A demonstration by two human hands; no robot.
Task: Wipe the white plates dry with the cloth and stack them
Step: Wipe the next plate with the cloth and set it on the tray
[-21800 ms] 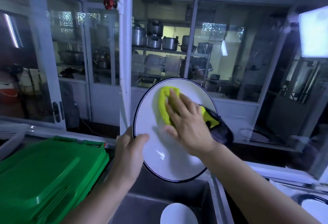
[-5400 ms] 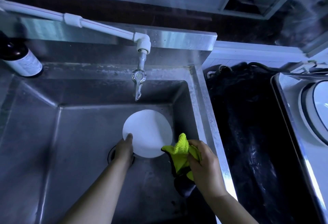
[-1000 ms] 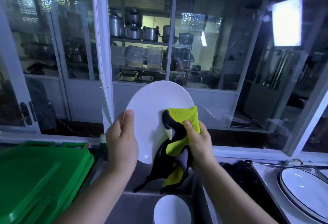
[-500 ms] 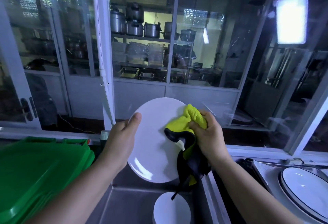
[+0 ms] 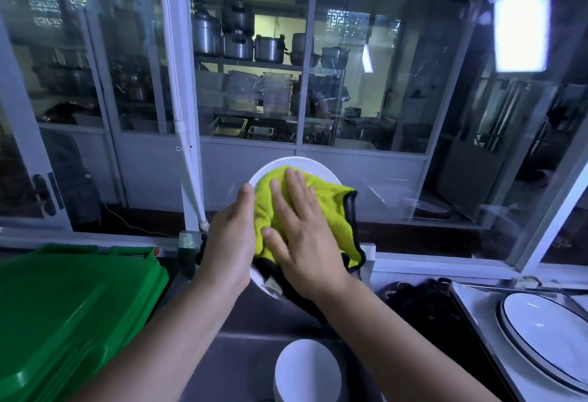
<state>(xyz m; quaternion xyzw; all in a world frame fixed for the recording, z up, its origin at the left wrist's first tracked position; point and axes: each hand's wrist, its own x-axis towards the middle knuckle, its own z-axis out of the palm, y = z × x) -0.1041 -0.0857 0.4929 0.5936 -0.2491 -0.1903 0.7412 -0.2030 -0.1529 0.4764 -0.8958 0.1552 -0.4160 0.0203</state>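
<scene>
Sink plate: a second white plate (image 5: 307, 370) lies in the steel sink (image 5: 241, 357), at 6 o'clock.
Bin lid: a green lid (image 5: 63, 322) sits at 8 o'clock.
Stack: black-rimmed plates (image 5: 547, 331) lie on a tray (image 5: 477, 303), at 4 o'clock.
Left hand (image 5: 230, 242): fingers clamped on the left rim of the white plate (image 5: 296, 161), thumb over the front.
Right hand (image 5: 302, 236): fingers straight and apart, pressing the yellow cloth (image 5: 331, 204) flat on the plate's face.
White plate: held near upright above the sink, at centre.
Beyond: steel pots (image 5: 238, 42) on a shelf behind glass, at 12 o'clock.
</scene>
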